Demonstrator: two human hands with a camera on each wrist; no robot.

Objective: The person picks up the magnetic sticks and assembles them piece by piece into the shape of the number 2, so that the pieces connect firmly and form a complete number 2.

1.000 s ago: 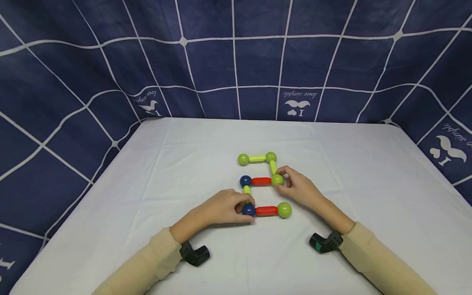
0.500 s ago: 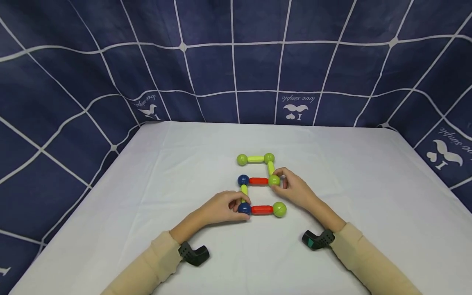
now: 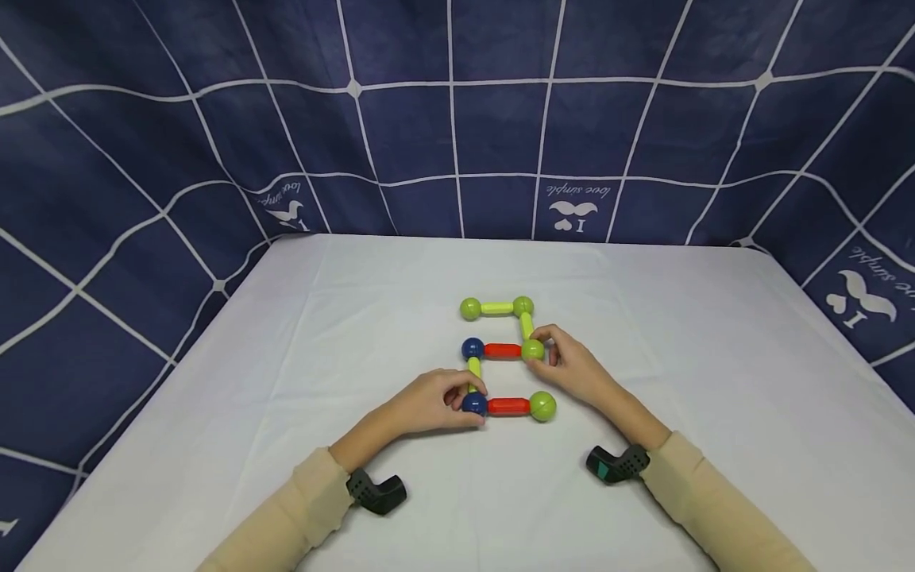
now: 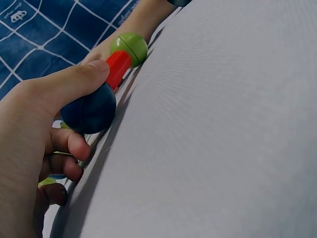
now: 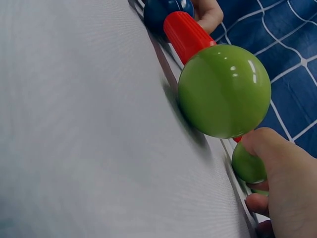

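A zigzag of toy balls and rods lies on the white cloth in the head view. My left hand [image 3: 436,401] pinches the near blue ball [image 4: 91,110] between thumb and fingers. From that ball a red rod [image 3: 508,407] runs right to a green ball [image 5: 225,91], and a yellow-green rod [image 3: 474,367] leads up to another blue ball [image 3: 472,348]. My right hand [image 3: 575,367] pinches the middle green ball [image 3: 532,350], which joins a second red rod [image 3: 503,351] and a yellow-green rod [image 3: 526,325]. Beyond lie two more green balls, with a yellow-green rod [image 3: 496,307] between them.
A white cloth [image 3: 386,302] covers the table. Behind it and along both sides hangs a dark blue curtain [image 3: 500,127] with white grid lines. Each wrist wears a black camera [image 3: 376,492]; the sleeves are beige.
Over the first half second the near row and my right hand shift slightly left, while the whole view tilts a little. Since then almost nothing moves, and both hands keep their pinch.
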